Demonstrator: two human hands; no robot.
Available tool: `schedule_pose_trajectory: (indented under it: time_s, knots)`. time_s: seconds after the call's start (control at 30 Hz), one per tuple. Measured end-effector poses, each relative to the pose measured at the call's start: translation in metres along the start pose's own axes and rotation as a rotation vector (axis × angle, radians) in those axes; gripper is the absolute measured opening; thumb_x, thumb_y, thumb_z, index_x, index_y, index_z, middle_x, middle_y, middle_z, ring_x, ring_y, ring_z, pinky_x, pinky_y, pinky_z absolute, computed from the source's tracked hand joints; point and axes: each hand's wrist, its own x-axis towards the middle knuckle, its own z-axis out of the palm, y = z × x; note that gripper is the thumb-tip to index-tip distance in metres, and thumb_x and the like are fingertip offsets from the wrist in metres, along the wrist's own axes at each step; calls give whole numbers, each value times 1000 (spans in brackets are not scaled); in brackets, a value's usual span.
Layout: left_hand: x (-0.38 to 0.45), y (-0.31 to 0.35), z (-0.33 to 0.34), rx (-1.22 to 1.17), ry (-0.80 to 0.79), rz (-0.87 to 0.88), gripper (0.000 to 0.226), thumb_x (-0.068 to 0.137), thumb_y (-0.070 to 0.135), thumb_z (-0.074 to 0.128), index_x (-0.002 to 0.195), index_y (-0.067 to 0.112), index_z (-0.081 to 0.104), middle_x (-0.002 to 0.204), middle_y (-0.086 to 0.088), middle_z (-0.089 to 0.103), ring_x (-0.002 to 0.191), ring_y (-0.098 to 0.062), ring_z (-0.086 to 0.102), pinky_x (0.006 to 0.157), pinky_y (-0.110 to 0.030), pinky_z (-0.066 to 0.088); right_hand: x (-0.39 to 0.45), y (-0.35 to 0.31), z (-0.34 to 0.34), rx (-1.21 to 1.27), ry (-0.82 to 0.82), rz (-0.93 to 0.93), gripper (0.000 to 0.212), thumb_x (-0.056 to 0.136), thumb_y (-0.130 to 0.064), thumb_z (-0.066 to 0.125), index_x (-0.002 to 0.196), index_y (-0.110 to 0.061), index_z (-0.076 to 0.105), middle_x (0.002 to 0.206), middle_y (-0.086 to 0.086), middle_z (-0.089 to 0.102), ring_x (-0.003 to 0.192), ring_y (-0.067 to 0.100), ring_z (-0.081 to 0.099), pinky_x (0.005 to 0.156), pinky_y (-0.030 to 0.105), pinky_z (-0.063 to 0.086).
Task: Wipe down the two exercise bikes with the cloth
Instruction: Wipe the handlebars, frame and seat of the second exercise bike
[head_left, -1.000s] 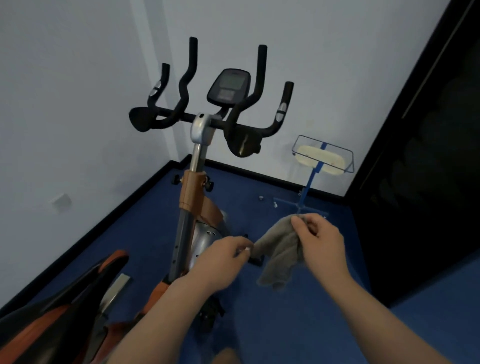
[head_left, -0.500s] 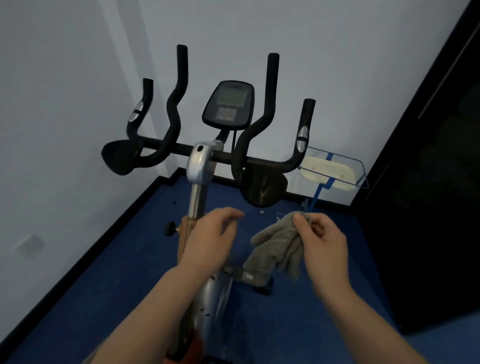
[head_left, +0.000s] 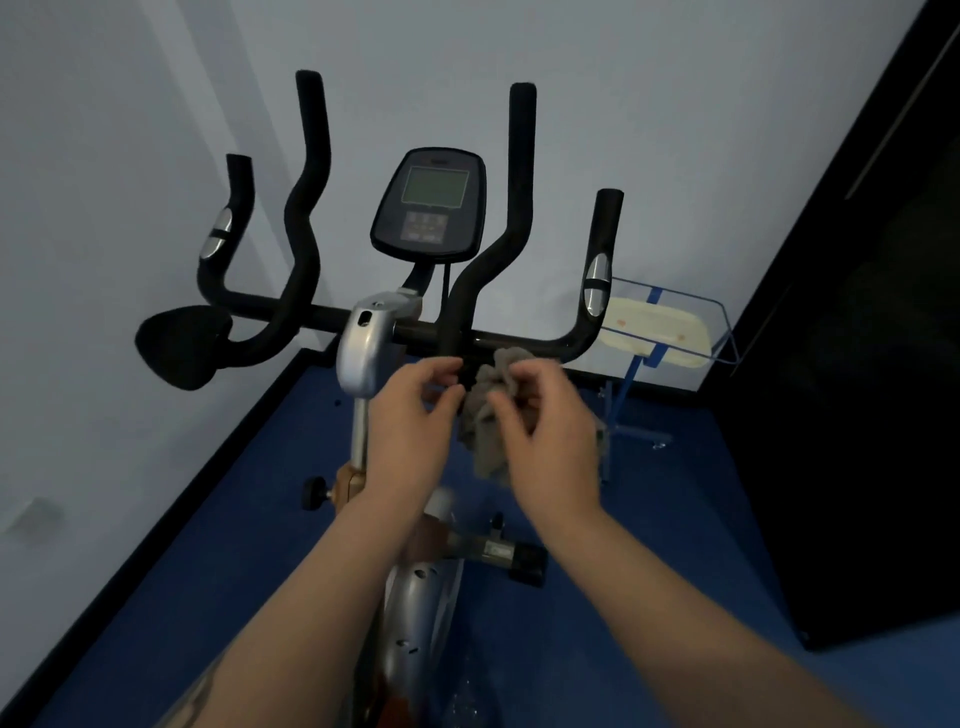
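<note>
Just one view, head-mounted, wide-angle, looking forward and down from right behind the exercise bike. Close enough that the handlebars fill mid-frame. Faces a room corner, white walls above, blue floor below.

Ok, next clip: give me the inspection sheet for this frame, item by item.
Surface: blue floor, nothing loose seen on it.
Job's things: one bike in view, black handlebars and console; grey cloth bunched, hanging just below the bar.
Clutter: blue-framed stand against the wall behind the bike.
Hands: right hand grips the cloth; left hand curled beside it, whether it pinches the cloth cannot be told.
Cables: one thin black lead below the console.
Surroundings: white walls, dark panel on the right.
</note>
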Motion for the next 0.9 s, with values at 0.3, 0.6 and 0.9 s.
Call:
schedule_pose_trajectory:
  time_s: [0.3,0.6,0.9]
  knots:
    - [12,-16,-9,-125,-117,-57,20,87,9,70,106,15,73,87,3,72,76,-1,65,77,-18,53,28,27,6,-657,0,-259,36,90,-20,63,126,-20,61,124,0,63,123,24,52,116,47,22]
    - [7,-29,-2,-349,-85,-30,23,85,3,70,105,15,72,91,-1,73,78,1,67,73,-12,52,13,28,12,-664,62,-311,28,82,-12,70,110,-13,68,110,4,67,107,27,59,98,41,40]
    - [13,-31,-5,-365,-92,-46,16,83,5,74,98,9,75,76,4,73,64,2,65,64,-10,51,20,34,2,-689,185,-365,33,75,-1,70,106,-12,70,103,8,66,92,31,58,79,44,45]
